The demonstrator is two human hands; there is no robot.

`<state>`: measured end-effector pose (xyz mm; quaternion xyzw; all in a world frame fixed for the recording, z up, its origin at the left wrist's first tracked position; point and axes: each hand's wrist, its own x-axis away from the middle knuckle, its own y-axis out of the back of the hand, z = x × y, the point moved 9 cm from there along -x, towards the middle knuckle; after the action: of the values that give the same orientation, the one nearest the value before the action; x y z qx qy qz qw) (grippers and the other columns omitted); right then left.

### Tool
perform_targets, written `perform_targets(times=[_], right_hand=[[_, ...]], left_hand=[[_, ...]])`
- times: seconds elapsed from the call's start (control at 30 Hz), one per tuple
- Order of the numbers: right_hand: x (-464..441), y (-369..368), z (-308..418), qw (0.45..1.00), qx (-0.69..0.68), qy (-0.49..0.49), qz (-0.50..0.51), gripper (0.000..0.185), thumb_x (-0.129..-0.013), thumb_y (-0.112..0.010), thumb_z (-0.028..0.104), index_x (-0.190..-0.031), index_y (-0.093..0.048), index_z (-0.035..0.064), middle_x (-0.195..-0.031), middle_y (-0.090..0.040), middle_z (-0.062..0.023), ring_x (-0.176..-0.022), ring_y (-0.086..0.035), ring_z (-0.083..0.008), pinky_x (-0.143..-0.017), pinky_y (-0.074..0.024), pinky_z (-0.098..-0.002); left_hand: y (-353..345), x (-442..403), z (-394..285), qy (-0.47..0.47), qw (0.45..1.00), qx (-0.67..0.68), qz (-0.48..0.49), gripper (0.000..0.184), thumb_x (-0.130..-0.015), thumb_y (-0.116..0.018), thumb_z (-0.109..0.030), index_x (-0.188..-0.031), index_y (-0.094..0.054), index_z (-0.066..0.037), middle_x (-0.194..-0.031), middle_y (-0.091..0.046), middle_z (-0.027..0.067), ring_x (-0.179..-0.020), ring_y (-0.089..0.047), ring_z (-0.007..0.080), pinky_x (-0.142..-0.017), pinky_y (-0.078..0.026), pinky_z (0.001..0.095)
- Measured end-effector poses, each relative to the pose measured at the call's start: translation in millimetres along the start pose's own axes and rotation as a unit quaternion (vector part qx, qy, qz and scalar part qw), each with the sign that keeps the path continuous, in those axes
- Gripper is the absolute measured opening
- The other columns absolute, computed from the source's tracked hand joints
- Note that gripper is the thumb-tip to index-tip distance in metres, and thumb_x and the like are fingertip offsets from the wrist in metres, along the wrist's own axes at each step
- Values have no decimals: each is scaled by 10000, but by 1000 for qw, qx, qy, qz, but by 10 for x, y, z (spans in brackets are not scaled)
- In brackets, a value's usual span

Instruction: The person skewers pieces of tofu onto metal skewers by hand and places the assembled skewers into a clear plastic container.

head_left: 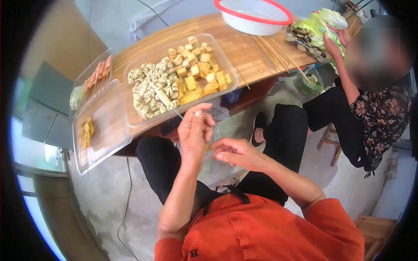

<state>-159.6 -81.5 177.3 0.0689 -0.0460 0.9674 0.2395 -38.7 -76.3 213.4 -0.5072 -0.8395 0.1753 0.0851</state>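
My left hand [197, 132] is raised just in front of the table, its fingers bent around a thin skewer [179, 114] whose end pokes out towards the big tray. Close beside it, lower and to the right, my right hand [239, 153] has its fingers curled, and its grip is hidden. A small yellow bit [208, 147] shows between the two hands, too small to name. Nearest to them is a clear plastic tray [233, 82] with knotted tofu-skin pieces [152, 89] on its left and fried tofu cubes [198, 69] on its right.
A tray [124, 130] at left holds a few yellow skewered pieces [86, 132]; behind it are pink skewers [100, 71]. Bare skewers [265, 54] lie right of the tofu, below a red-rimmed basin [257, 26]. At right, a seated person handles leafy greens [320, 28].
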Motion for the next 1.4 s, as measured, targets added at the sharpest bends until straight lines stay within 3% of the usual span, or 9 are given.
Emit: perform_targets(times=[0.3,0.37,0.47,0.7,0.9,1.03,1.13,1.23,1.4], right_hand=[[98,328,-121,989,-104,45,-94,208,-1002,-463,184,-1061,-598,36,-620,-464,32,-544,-434,-46,-517,-351,-207],[160,524,-136,984,-94,68,-137,238,-1018,-427,198,-1044,-603,40,-599,-450,33,-537,-406,-45,-514,-341,-200],[178,625,-287,983,-89,67,-146,258,-1021,-420,222,-1044,-602,42,-602,-459,32,-536,-401,-46,-511,-330,-199],[155,751,-522,976,-110,31,-188,281,-1021,-417,246,-1040,-607,41,-596,-468,32,-528,-400,-44,-501,-320,-199],[166,752,-507,978,-84,36,-185,299,-1018,-436,258,-1048,-631,34,-604,-473,35,-541,-415,-38,-506,-330,-197],[161,695,-540,984,-54,51,-163,301,-1012,-455,248,-1100,-637,26,-600,-462,40,-534,-408,-38,-512,-337,-195],[162,586,-495,989,-16,54,-138,312,-1008,-465,238,-1167,-623,22,-597,-458,42,-526,-403,-40,-517,-340,-194],[197,409,-354,992,-33,45,-113,323,-1010,-445,207,-1229,-594,23,-600,-466,39,-529,-414,-38,-518,-347,-196],[283,81,22,997,-4,39,-71,326,-1004,-444,154,-1281,-563,31,-561,-442,37,-491,-409,-33,-493,-355,-206]], left_hand=[[96,-302,-409,-65,973,-222,-12,246,-928,-601,-177,-1121,-637,-30,-884,-621,30,-643,-507,69,-591,-422,206],[176,-478,-816,-253,832,-491,-50,173,-850,-675,-166,-952,-680,-27,-863,-629,67,-674,-576,157,-614,-470,295],[227,-724,-770,-249,670,-700,-15,101,-788,-694,-169,-808,-688,-70,-846,-613,99,-700,-593,240,-621,-464,368],[198,-1097,-450,-153,542,-824,51,253,-701,-751,-240,-779,-665,-15,-877,-610,162,-827,-637,338,-685,-511,427],[280,-1044,-575,-172,549,-817,-17,181,-748,-670,-193,-761,-656,-14,-890,-613,173,-812,-637,344,-685,-507,434],[582,-914,-836,-196,656,-724,-77,126,-772,-634,-136,-753,-636,-11,-820,-635,120,-711,-641,291,-601,-481,396],[1066,-827,-695,22,927,-356,-118,82,-861,-624,-80,-795,-621,-32,-716,-610,25,-604,-594,93,-503,-447,232],[1113,-726,-449,-4,999,7,-43,46,-887,-601,-48,-928,-596,-28,-748,-616,47,-624,-607,112,-529,-485,209],[1008,-518,-283,14,973,212,-95,97,-907,-599,-35,-1000,-576,-50,-861,-628,43,-741,-642,142,-664,-582,232]])
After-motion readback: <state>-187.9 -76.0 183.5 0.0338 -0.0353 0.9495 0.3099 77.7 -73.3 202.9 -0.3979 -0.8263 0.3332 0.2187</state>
